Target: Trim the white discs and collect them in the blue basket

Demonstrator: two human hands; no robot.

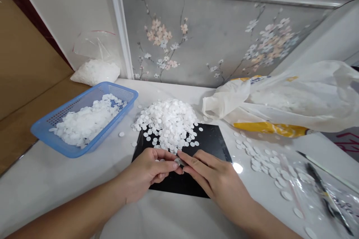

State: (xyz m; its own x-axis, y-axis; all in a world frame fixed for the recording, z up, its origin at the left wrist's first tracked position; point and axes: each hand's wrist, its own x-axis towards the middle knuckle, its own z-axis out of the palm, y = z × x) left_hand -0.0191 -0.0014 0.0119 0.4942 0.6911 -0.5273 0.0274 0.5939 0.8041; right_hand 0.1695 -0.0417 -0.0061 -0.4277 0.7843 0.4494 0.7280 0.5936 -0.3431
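Note:
My left hand (153,168) is closed in a pinch, with small white discs (176,160) at its fingertips and more showing between its fingers. Against them, my right hand (209,170) brings its thumb and index finger together on a thin disc; the fingers partly hide it. Both hands are over a black sheet (182,186) lying on the white table. Just beyond the fingers rises a heap of white discs (171,119), spread partly on the sheet and partly on the table.
A blue basket (70,151) with white discs stands at left, a clear bag of white pieces (97,71) behind it. At right lie a white and yellow plastic bag (280,108), scattered discs (265,160), a black pen-like tool (327,194) and clear packets. A framed floral panel (202,44) backs the table.

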